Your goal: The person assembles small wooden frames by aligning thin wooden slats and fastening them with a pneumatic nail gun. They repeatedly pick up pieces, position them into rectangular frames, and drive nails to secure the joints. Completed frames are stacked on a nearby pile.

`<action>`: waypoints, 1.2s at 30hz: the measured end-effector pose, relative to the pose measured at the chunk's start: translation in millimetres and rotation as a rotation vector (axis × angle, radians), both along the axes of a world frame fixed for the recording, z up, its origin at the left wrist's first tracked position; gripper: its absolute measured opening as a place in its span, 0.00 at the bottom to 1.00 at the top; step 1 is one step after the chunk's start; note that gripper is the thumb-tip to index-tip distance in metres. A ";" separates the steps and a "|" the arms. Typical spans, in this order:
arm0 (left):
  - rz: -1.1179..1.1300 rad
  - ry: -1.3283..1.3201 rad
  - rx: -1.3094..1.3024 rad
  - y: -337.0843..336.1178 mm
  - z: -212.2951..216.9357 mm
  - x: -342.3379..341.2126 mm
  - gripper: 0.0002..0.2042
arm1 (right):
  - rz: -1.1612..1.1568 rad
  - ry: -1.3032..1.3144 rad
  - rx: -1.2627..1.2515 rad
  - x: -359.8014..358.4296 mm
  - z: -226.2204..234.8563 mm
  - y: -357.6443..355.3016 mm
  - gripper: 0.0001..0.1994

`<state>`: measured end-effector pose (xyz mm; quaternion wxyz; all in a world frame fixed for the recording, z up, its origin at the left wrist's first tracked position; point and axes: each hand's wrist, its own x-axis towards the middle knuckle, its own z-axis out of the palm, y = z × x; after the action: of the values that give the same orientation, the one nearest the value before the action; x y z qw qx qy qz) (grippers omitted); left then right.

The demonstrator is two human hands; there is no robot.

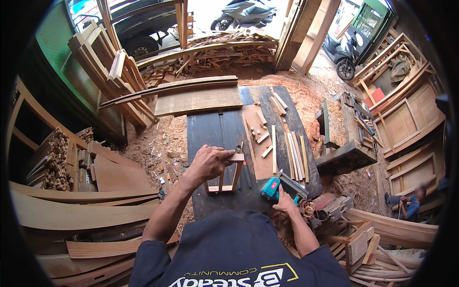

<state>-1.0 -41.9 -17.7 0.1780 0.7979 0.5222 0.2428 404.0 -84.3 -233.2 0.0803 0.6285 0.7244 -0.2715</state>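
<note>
One small wood frame point(237, 174) on dark table point(210, 128); L hand point(210, 160) clamped on its top bar; R hand point(284, 201) wrapped round teal pwr tool point(271, 188) to the right; wood strips point(294, 155) lie beyond; shavings point(297, 101) on floor.

Nail gun point(271, 188) right of frame point(237, 173), sticks point(274, 149) on table point(205, 131) beyond the nail gun

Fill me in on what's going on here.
A person works at a dark, flat wooden table. The left hand holds a small, pale wooden frame on it; the right hand grips a teal-and-silver handheld tool, apart from the frame. Thin, pale wooden strips lie further up the table.
</note>
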 end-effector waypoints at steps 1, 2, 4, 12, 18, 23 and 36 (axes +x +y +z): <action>0.001 0.002 0.006 -2.4 0.5 0.4 0.16 | 0.002 0.032 0.009 0.3 -4.5 1.1 0.52; 0.003 0.023 0.005 -5.4 0.7 1.0 0.16 | 0.000 0.050 0.022 -1.6 -7.7 0.6 0.51; 0.017 -0.007 -0.015 -9.3 1.0 2.8 0.16 | 0.017 -0.023 0.143 -5.4 -1.5 -2.0 0.43; 0.050 0.031 -0.017 -28.9 2.8 6.6 0.16 | 0.051 0.361 -0.101 -28.0 236.5 55.8 0.19; 0.079 0.079 -0.023 -45.2 0.8 14.2 0.17 | 0.397 0.266 -0.036 -102.1 388.4 81.6 0.17; 0.071 0.108 0.102 -55.1 -2.8 16.5 0.17 | 0.375 0.246 -0.019 -144.2 410.6 70.2 0.14; 0.121 0.124 0.114 -73.5 -9.0 22.5 0.15 | 0.413 0.140 -0.130 -149.4 396.4 58.5 0.19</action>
<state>21.5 -115.4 -26.8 0.0846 0.7871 0.5648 0.2329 254.6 -25.8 163.2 0.1238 0.4398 0.8226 -0.3384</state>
